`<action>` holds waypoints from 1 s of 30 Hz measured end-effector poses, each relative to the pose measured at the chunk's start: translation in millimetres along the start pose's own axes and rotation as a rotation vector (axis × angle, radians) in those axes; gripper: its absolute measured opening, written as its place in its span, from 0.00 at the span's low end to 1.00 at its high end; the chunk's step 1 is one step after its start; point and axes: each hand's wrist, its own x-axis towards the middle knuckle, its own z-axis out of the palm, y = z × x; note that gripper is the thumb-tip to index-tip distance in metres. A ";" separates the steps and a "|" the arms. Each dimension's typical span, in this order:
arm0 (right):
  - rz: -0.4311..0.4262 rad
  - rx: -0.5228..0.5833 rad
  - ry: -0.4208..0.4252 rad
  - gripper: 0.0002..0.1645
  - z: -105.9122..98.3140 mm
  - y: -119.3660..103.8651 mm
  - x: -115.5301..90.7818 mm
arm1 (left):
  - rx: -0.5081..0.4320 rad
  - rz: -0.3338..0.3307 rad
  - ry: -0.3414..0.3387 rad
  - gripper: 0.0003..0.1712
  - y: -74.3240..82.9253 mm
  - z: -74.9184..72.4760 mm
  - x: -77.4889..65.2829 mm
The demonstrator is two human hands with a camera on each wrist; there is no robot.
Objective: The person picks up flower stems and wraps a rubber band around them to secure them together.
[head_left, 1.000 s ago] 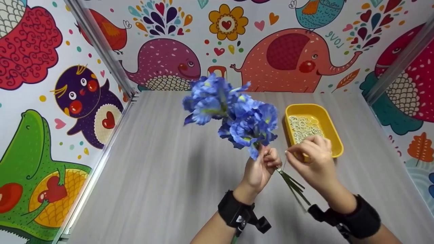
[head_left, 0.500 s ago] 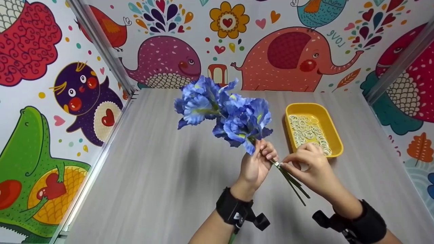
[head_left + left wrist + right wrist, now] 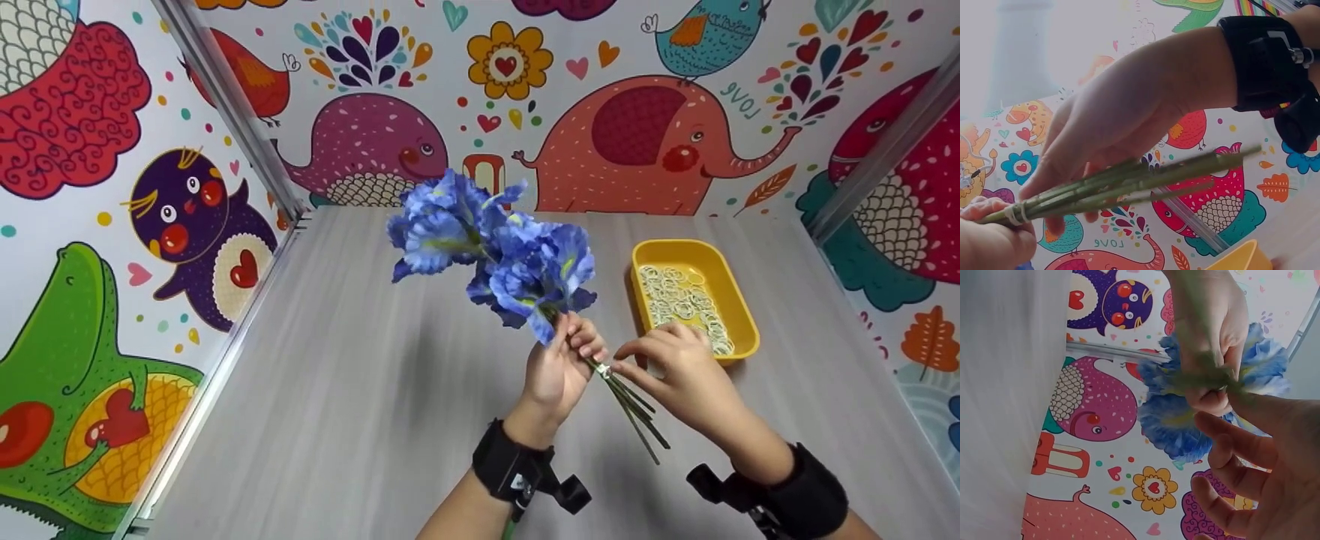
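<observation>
A bunch of blue artificial irises [image 3: 487,247] tilts up and left in the head view, its green stems [image 3: 636,412] trailing down to the right. My left hand [image 3: 559,375] grips the stems just below the blooms. Right beneath that grip, a pale rubber band [image 3: 1015,214] is wound around the stems. My right hand [image 3: 686,379] is beside the band, thumb and forefinger parted near it. In the right wrist view, the right thumb [image 3: 1252,408] lies against the stems and the other fingers spread loosely; whether it touches the band is hidden.
A yellow tray [image 3: 739,300] with many pale rubber bands [image 3: 682,304] stands on the grey table [image 3: 337,375], right of the flowers and partly behind the right hand. Cartoon-printed walls [image 3: 360,142] enclose the table at the back and sides. Black camera straps [image 3: 806,491] circle both wrists.
The right hand drew a band outward from the stems, then came in to them; its thumb and finger now stand apart beside the band. The flowers moved slightly left in the left hand's grip.
</observation>
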 end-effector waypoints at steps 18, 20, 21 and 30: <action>0.252 -0.014 -0.071 0.16 -15.7 42.2 19.1 | 0.173 -0.034 0.027 0.20 57.3 -30.0 22.2; 0.299 -0.021 -0.099 0.20 -19.6 54.4 23.1 | 0.199 -0.057 0.042 0.20 66.3 -35.6 27.5; 0.329 -0.024 -0.119 0.23 -21.8 61.4 25.4 | 0.215 -0.068 0.048 0.20 70.5 -38.5 30.5; 0.475 -0.117 -0.293 0.48 -34.5 126.2 43.4 | 0.315 -0.187 0.110 0.21 96.1 -58.7 61.2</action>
